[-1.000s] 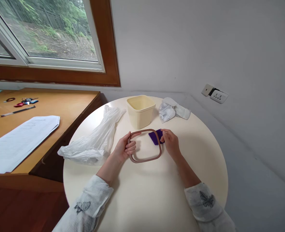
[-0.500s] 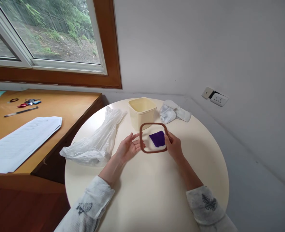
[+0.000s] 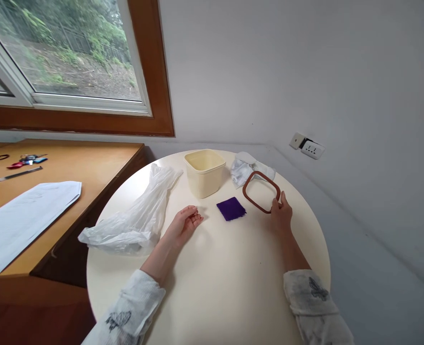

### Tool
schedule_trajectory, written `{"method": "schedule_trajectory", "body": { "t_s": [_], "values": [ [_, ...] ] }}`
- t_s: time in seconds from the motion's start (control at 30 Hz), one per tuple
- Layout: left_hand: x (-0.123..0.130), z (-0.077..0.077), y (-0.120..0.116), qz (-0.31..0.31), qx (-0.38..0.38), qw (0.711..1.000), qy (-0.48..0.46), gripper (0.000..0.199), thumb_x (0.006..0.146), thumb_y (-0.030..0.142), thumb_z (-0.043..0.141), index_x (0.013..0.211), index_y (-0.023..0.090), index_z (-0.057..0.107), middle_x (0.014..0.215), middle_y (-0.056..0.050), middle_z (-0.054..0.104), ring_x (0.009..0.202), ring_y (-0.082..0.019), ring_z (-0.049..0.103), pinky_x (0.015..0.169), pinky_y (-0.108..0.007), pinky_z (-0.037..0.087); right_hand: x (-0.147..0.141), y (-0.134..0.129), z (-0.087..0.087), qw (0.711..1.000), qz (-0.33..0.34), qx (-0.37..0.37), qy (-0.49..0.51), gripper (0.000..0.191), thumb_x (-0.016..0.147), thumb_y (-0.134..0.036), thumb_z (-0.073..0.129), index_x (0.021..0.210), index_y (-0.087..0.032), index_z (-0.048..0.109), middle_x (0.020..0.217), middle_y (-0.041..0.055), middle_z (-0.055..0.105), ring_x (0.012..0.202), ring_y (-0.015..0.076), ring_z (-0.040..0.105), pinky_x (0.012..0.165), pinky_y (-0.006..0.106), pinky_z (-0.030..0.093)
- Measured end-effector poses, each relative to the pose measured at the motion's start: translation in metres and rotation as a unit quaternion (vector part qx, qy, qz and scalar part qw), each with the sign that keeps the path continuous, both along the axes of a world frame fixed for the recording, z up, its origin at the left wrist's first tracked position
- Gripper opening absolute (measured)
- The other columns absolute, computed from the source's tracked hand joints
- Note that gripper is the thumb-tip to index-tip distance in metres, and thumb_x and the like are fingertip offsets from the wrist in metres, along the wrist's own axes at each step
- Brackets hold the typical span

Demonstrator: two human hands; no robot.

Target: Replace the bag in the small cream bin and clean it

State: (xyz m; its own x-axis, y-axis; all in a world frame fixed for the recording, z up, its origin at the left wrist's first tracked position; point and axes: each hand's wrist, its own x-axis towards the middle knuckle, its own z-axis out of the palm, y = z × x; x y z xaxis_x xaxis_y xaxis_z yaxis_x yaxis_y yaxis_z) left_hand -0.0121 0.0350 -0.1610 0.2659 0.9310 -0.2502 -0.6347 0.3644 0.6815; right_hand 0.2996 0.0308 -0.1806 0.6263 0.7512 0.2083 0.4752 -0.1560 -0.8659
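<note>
Head view: a round cream surface [image 3: 219, 297] near the wall, from where I stand.
Right hand [image 3: 282, 214]: gripping a brown rounded-square frame [image 3: 244, 190], near a crumpled white bundle [image 3: 239, 173].
Left hand [image 3: 186, 224]: half open, fingers loosely curled.
Purple fabric square [image 3: 231, 209]: flat between both hands, near a pale yellow tub [image 3: 205, 181].

A round, pale table [image 3: 226, 282] carries a crumpled plastic bag [image 3: 132, 223] on the left, a cream tub [image 3: 205, 179], a white bundle [image 3: 239, 173] and a flat purple cloth [image 3: 231, 209].

Right hand [image 3: 282, 213]: brown frame [image 3: 245, 189], apparently raised | left hand [image 3: 185, 224]: half-curled | purple cloth [image 3: 231, 209]
</note>
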Motion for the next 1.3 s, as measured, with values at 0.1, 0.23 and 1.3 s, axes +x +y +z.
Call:
{"method": "schedule_trajectory", "body": {
  "t_s": [0.1,0.23,1.3],
  "values": [
    [0.0,0.001,0.0,0.001,0.0,1.0,0.01,0.012,0.068,0.011,0.067,0.067,0.012,0.056,0.06,-0.001,0.057,0.059,-0.009,0.057,0.069,-0.024,0.053,0.004,0.002,-0.002,0.999,-0.012,-0.035,-0.007,0.062,0.081,-0.038,0.039,0.137,-0.011,0.034,0.058,-0.0007,0.051,0.054,0.0157,0.043,0.054,0.028,0.037],
    [0.0,0.0,-0.001,0.001,0.003,1.0,0.02,0.016,0.066,0.012,0.07,0.065,0.013,0.054,0.062,0.0,0.057,0.061,-0.008,0.057,0.073,-0.024,0.052,0.009,0.004,-0.005,0.998,-0.022,-0.06,-0.014,0.062,0.08,-0.039,0.04,0.135,-0.013,0.038,0.071,0.0055,0.062,0.063,0.0192,0.052,0.058,0.029,0.039],
    [-0.001,-0.006,0.003,0.018,-0.023,0.998,0.054,0.026,0.058,0.007,0.063,0.051,0.016,0.04,0.052,0.005,0.042,0.052,-0.006,0.046,0.064,-0.023,0.052,0.039,-0.001,-0.004,0.98,-0.086,-0.14,-0.114,0.052,0.076,-0.025,0.037,0.126,-0.02,0.048,0.09,0.0088,0.064,0.085,0.0263,0.056,0.069,0.037,0.042]
  ]
}}
